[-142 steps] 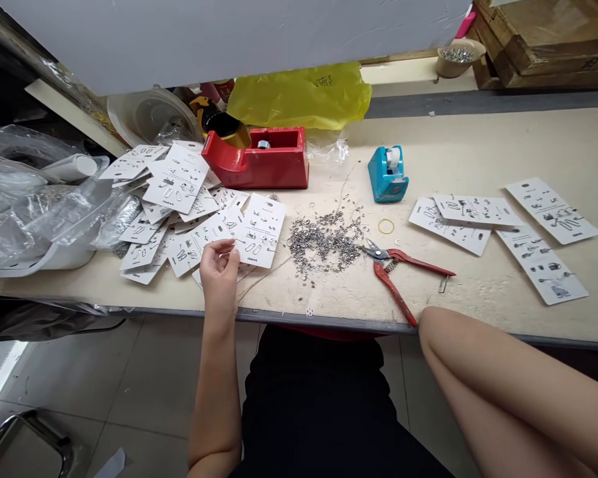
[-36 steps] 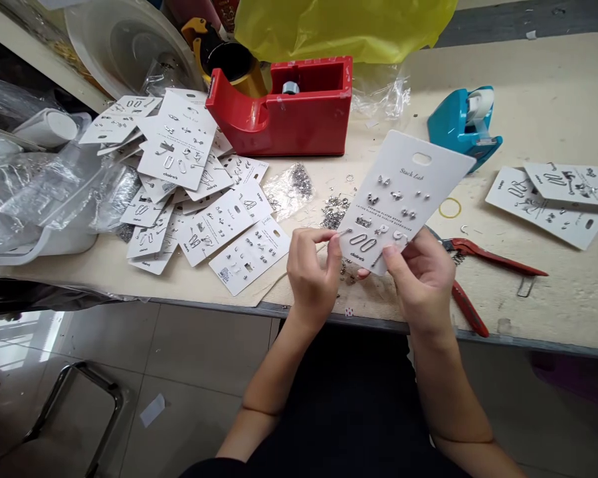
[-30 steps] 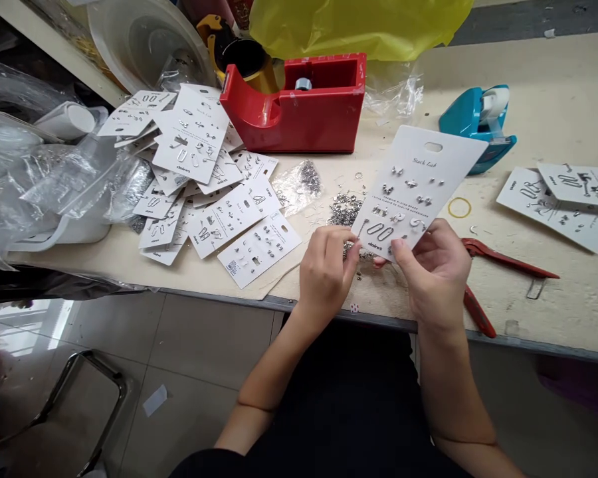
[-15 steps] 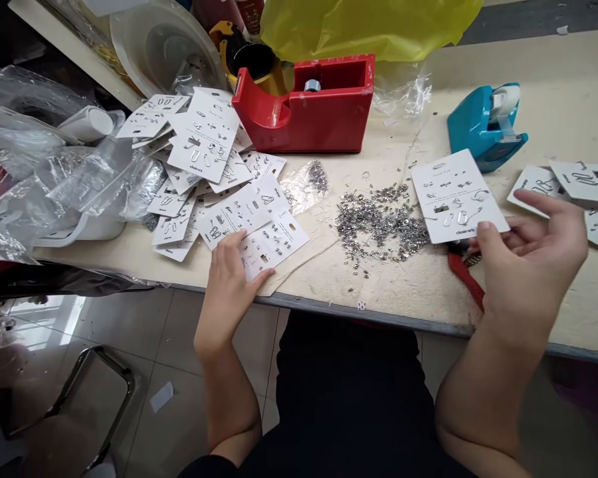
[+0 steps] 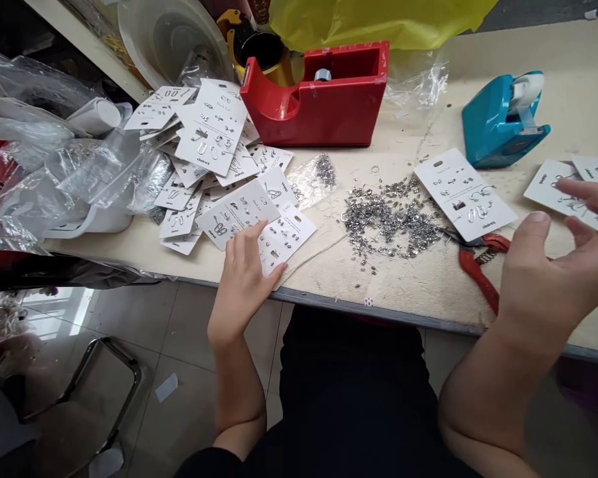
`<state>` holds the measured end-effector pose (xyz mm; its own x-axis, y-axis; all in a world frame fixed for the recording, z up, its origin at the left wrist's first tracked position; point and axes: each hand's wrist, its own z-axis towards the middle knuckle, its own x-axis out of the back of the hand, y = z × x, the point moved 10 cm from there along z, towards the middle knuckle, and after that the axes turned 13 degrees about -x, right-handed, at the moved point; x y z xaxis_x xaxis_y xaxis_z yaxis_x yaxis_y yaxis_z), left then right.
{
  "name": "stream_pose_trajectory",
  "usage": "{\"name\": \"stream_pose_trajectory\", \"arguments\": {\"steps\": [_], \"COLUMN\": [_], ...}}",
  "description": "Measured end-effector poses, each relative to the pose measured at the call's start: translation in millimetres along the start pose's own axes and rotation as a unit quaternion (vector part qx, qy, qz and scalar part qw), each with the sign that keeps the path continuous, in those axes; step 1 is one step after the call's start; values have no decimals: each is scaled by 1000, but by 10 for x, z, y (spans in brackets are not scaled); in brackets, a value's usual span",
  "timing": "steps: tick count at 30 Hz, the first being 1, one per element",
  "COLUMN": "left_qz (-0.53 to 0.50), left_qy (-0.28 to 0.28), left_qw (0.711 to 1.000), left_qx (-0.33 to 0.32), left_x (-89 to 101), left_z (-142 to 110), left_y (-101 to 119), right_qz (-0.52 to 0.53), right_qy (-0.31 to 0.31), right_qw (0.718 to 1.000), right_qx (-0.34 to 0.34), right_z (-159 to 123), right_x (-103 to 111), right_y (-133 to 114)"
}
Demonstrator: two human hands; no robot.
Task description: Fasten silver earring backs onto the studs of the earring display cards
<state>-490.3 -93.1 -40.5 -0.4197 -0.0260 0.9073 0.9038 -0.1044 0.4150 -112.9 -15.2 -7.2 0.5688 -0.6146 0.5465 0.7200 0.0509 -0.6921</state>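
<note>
Earring card (image 5: pixel 464 194), long axis diagonal, hole upper left; right hand (image 5: pixel 543 265) open, left hand (image 5: pixel 244 282) flat on cards (image 5: pixel 239 214).

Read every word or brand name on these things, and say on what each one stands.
"claire's": on the top card of the pile
"claire's": on the card by the left hand
"claire's": on the card beside the metal pieces
All other print is too small to read.

Right hand (image 5: pixel 543 279) cut off by the frame's edge; red-handled pliers (image 5: pixel 478 269) partly hidden behind it; loose metal pieces (image 5: pixel 391 222), apparently small fittings, too tiny to identify.
</note>
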Motion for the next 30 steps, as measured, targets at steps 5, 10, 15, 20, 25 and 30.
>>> {"name": "stream_pose_trajectory", "arguments": {"steps": [5,10,15,20,25,30], "left_qz": [9,10,37,46,91,100], "left_qy": [-3,9,96,128,106,88], "left_qw": [1000,1000,979,937,907,894], "left_qx": [-4,-19,-176,-321,-396,-427], "left_x": [-36,-61,45,40,-73,-199], "left_z": [25,50,77,51,-26,-124], "left_y": [90,157,598,1117,1382,1490], "right_qz": [110,216,293,349,298,236], "right_qy": [-44,-163,-375,-541,-557,-594], "right_qw": [993,961,869,741,745,737], "right_qx": [-15,-64,-132,-192,-212,-221], "right_z": [-99,-279,-565,-852,-879,-1041], "right_x": [-65,-343,-821,-1061,-961,-834], "right_y": [-173,-437,-671,-818,-647,-425]}}
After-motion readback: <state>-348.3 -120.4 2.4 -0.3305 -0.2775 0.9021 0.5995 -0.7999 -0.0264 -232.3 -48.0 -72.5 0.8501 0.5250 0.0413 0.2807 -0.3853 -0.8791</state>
